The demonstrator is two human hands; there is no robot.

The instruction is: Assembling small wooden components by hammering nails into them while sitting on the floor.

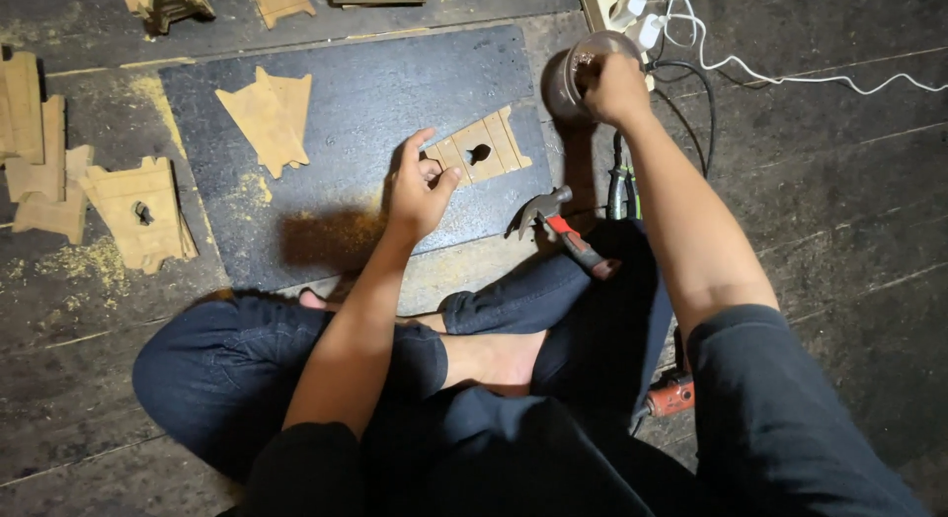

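At the left edge of the plank floor (849,221) lie several cut wooden pieces (39,147), pale and flat, and just right of them a slatted wooden panel with a keyhole-shaped hole (140,213), with sawdust scattered round it. A dark rectangular board (346,112) lies on the floor ahead of the seated person's crossed legs. On its left part rests a pale arrow-shaped wooden cutout (269,117). Near the board's right edge lies a small slatted wooden panel (478,149) with a dark hole in its middle; the left hand (419,191) pinches the panel's near left end between thumb and fingers, holding it flat against the board. Just off the board's near right corner a claw hammer with a red and black handle (565,233) lies on the floor, its handle touching the person's knee. Beside it lies a pair of green-handled pliers (622,189). Beyond the board's far right corner stands a round, dark jar (573,75); the right hand (614,87) reaches into its open mouth, fingers hidden inside, so their grip and the jar's contents cannot be told. White cables (760,75) trail off to the right.
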